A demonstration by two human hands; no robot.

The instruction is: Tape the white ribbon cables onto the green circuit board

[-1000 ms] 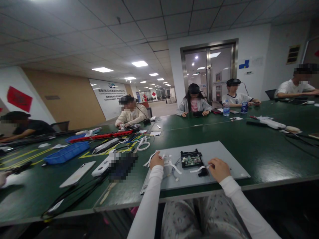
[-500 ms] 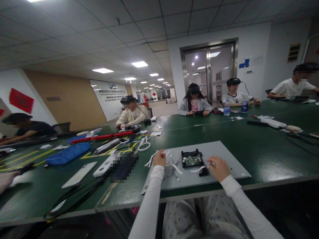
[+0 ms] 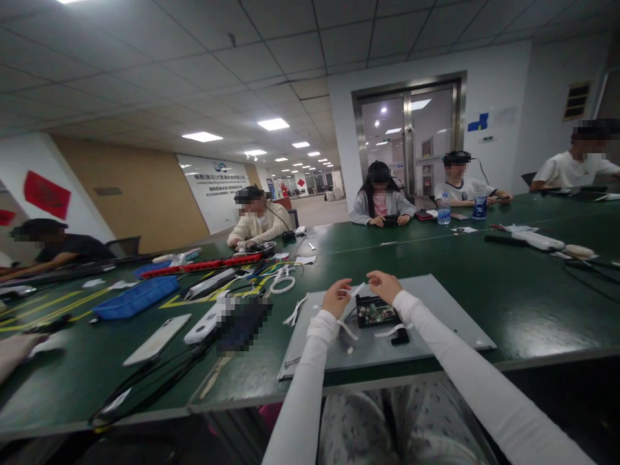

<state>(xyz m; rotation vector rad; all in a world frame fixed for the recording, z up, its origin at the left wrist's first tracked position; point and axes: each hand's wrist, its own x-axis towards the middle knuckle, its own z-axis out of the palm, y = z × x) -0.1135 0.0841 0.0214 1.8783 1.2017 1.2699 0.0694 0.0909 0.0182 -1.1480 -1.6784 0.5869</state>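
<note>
Above the green table [image 3: 484, 278], left hand [image 3: 337, 298] pinches a white strip [image 3: 357, 289] beside right hand [image 3: 384, 287] (grip unclear)

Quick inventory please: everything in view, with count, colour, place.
Panel: 1, grey, front centre
Board: 1, green, black frame, on panel
Strips: several, white, on, over and left of panel
Black piece: 1, black, on panel
Phone: 1, white, left of panel
Trays: at least 2, blue, left
Clutter: uncounted, mixed, mostly left
Bottle: 1, clear, far right
Cup: 1, mostly blue, right of bottle
Table: count unclear, green, under these
People: at least 5, variously dressed, round table
Door: 1 double, glass, background
Lights: several, white, overhead
Left hand: 1, white sleeve, left of board
Right hand: 1, white sleeve, board's far side
</note>
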